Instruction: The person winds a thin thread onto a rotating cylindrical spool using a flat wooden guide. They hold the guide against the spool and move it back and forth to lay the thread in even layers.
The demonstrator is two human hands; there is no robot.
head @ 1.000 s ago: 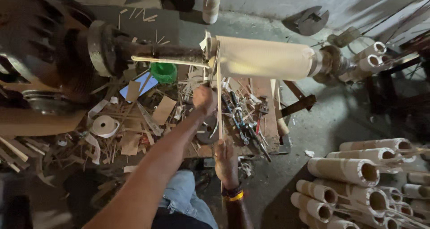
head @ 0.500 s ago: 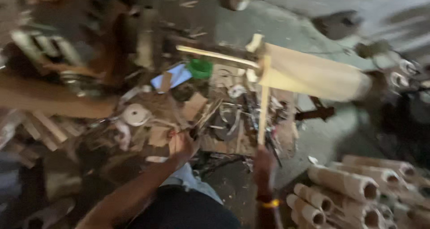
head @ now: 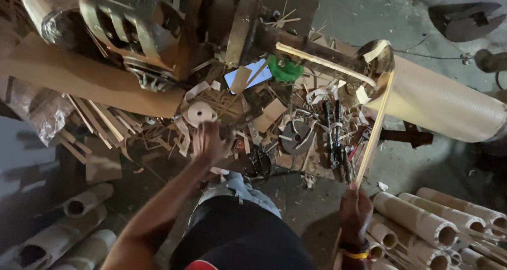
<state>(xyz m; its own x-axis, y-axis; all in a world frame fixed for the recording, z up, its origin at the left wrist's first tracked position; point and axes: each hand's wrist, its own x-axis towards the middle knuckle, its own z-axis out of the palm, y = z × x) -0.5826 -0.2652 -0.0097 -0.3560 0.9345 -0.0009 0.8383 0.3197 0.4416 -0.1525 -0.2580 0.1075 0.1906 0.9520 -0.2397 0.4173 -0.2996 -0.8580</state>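
Right hand (head: 355, 212), nearest the camera, fingers closed around the lower end of a thin wooden strip (head: 374, 130); strip rises steeply to the end of a pale ribbed tube (head: 443, 103) mounted on a shaft. Left hand (head: 207, 141) blurred, fingers spread, gripping nothing, over the scrap-littered tabletop (head: 222, 117) just below a white tape roll (head: 201, 112). Cardboard tubes (head: 422, 225) stacked lower right, open ends visible, interiors dark. Farther: green object (head: 285, 70), motor housing (head: 127, 32).
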